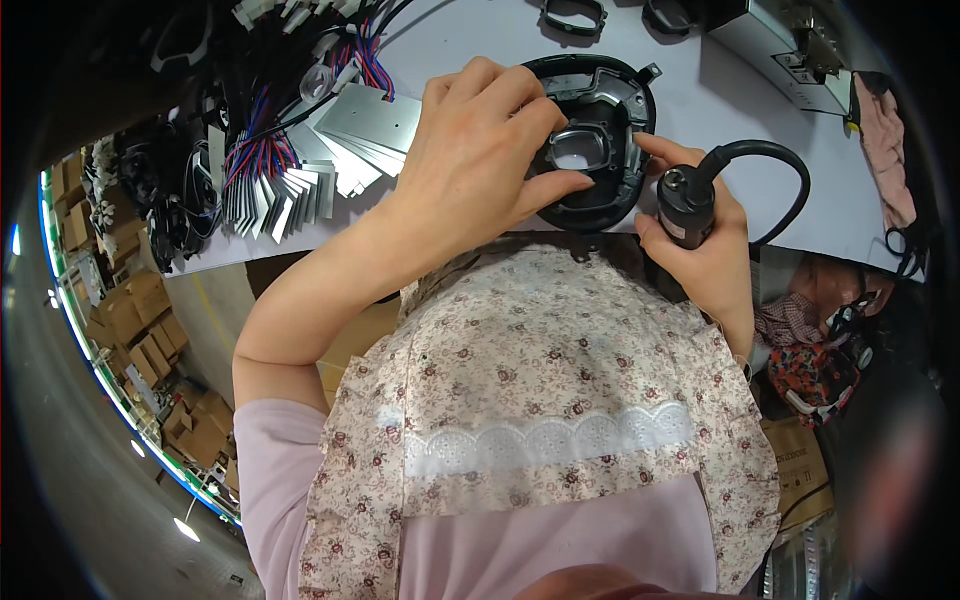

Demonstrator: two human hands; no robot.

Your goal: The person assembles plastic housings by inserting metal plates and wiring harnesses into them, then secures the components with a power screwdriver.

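Observation:
On the white table in front of me is a black oval plastic housing (643, 105) with metal parts along its inner edge. A small black frame with a greyish window (583, 150) sits inside it. My left hand (480, 150) grips the housing's left side, its thumb by the small frame and its other fingertips partly hidden. My right hand (715, 245) is closed round a black cylindrical electric screwdriver (686, 207), seen from its cable end. Its fingertips are near the housing's right edge. The tool's tip is hidden.
Left of the housing lie flat silver metal plates (375, 120) and a bundle of plates with coloured wires (275, 195). Another black frame (573, 15) is at the back. A metal box (785, 50) stands at the back right, near a pink cloth (880, 150). The screwdriver's black cable (800, 180) loops rightward.

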